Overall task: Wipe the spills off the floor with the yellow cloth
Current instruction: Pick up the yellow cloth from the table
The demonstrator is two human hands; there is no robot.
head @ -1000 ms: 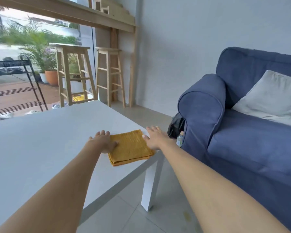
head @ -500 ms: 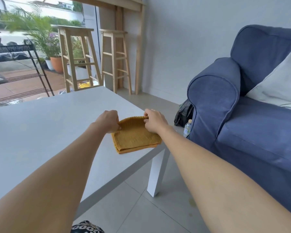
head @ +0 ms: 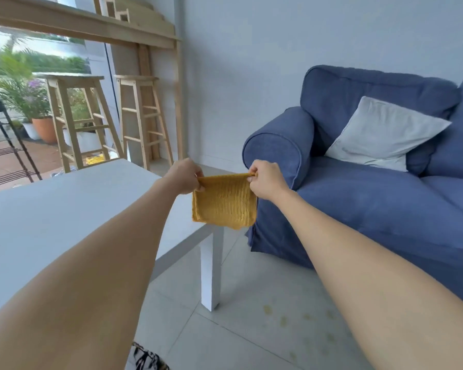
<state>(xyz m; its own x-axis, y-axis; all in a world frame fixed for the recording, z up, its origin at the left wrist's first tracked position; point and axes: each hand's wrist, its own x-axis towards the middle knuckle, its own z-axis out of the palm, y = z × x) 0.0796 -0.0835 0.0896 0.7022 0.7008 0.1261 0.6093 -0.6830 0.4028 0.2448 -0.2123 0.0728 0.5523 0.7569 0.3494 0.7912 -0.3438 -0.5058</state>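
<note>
- Yellow cloth [head: 224, 201], folded into a rough square, hangs upright with its top edge level, running from hand to hand.
- Left hand [head: 183, 175] pinches the top left corner; right hand [head: 265, 178] pinches the top right.
- The cloth drapes below both sets of fingers, over the white table [head: 64, 209] corner.
- Yellowish spills [head: 284, 320] dot the floor [head: 225, 343] below.

one head-worn view looks forward and down along both outstretched arms, close on the left hand [head: 185, 175] and right hand [head: 266, 178], floor beneath them.
</note>
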